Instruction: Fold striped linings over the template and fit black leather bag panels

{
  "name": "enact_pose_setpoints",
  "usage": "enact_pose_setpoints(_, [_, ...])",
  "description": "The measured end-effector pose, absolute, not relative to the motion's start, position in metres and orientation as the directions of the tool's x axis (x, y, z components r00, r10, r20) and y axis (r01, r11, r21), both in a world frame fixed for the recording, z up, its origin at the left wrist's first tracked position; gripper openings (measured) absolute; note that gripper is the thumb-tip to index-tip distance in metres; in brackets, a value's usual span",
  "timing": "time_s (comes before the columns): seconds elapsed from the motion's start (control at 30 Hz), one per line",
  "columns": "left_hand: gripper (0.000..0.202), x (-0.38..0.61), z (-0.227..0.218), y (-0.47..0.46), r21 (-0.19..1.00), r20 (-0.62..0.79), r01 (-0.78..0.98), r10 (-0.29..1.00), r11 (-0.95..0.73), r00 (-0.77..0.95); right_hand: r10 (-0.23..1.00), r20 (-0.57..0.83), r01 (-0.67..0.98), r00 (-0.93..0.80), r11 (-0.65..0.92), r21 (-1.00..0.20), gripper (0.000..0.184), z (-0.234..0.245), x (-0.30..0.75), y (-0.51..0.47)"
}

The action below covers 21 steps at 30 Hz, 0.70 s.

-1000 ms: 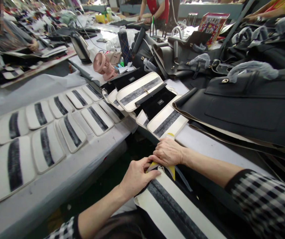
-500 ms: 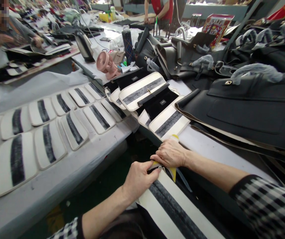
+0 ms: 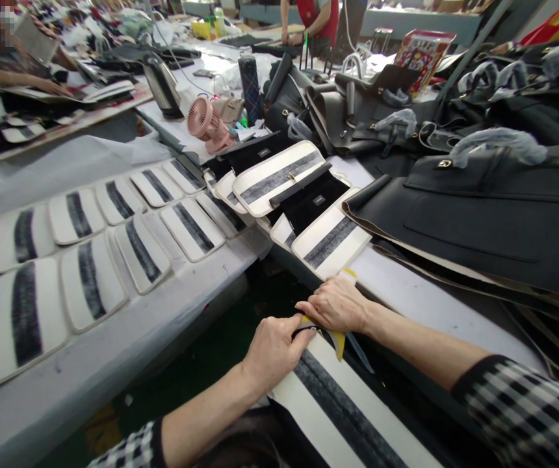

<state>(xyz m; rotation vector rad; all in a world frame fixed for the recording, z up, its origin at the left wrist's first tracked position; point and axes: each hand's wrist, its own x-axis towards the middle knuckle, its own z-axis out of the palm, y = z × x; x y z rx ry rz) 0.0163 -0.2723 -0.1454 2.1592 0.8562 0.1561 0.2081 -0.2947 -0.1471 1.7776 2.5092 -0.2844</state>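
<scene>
A cream panel with a dark grey stripe (image 3: 338,409) lies on my lap, running toward the table edge. My left hand (image 3: 272,351) is closed, its thumb and fingers pinching the panel's near end. My right hand (image 3: 335,304) is curled over the same end, pressing on a yellow tool (image 3: 338,341) whose tip sticks out below the fingers. A thin dark strip (image 3: 357,348) hangs by the tool. Both hands touch at the panel's top edge.
Several cream striped panels (image 3: 89,279) lie in rows on the grey table at left. More panels with black pieces (image 3: 303,195) are stacked ahead. Black leather bags (image 3: 494,214) pile at right. A pink fan (image 3: 204,123) stands behind. Other people work at far tables.
Both hands stay on the panel's end with only slight shifts; the yellow tool shows a little more beyond my right hand. The view has drifted slightly.
</scene>
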Motion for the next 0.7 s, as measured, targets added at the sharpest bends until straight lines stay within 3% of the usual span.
enact_pose_setpoints(0.3, [0.021,0.016,-0.144,-0.269,0.694,-0.164,0.519,0.593,-0.499,0.789,0.957,-0.169,0.969,-0.237,0.22,-0.11,0.072,-0.147,0.204,-0.304])
enact_pose_setpoints(0.7, [0.025,0.015,-0.15,-0.27,0.618,-0.148,0.494,0.527,-0.612,0.837,0.981,-0.18,0.994,-0.075,0.059,-0.092,0.071,-0.148,0.188,-0.326])
